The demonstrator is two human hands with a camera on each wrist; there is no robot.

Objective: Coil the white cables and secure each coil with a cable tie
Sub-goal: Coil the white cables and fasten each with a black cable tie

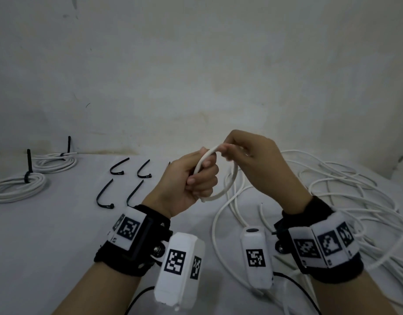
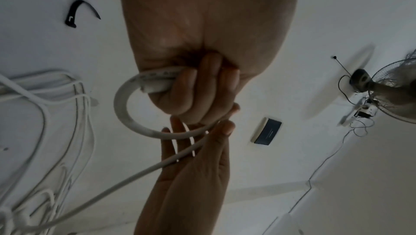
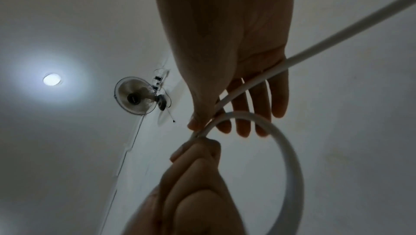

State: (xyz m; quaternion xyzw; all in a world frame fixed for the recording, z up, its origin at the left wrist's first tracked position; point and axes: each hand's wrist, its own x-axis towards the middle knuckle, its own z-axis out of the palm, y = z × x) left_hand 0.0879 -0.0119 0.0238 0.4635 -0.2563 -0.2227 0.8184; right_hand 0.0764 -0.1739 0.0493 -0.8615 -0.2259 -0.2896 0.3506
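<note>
- Head view shows the left hand (image 1: 191, 178) raised over the table with its fingers curled tight round the thick white round cable (image 1: 227, 189), clamping the cut end in the fist.
- From that fist the cable bends into one small loop in the air, which runs up to the right hand (image 1: 259, 164).
- Right hand pinches the top of the loop between thumb and forefinger; its other fingers (image 3: 279, 100) hang straight and loose in the right wrist view, with the cable passing across the palm and out of frame at upper right.
- Left wrist view shows faint print on the cable jacket near the cut end (image 2: 157, 78), too blurred to read.
- Beyond the right hand, the cable drops into a loose tangle of white cable (image 1: 346, 201) spread over the right of the pale grey table (image 1: 59, 235); which strand belongs to the held cable cannot be traced, and the tangle is cut off at the right edge.
- Four loose black plastic cable ties (image 1: 105, 194) lie bent on the table left of the left hand; a fifth dark tip is mostly hidden behind that hand.
- Two finished white coils (image 1: 18, 187), each bound with a black tie, lie at far left; the nearer one is cut off by the frame.
- Both wrists carry black straps with marker-printed white blocks (image 1: 180, 267) that hide part of the table.
</note>
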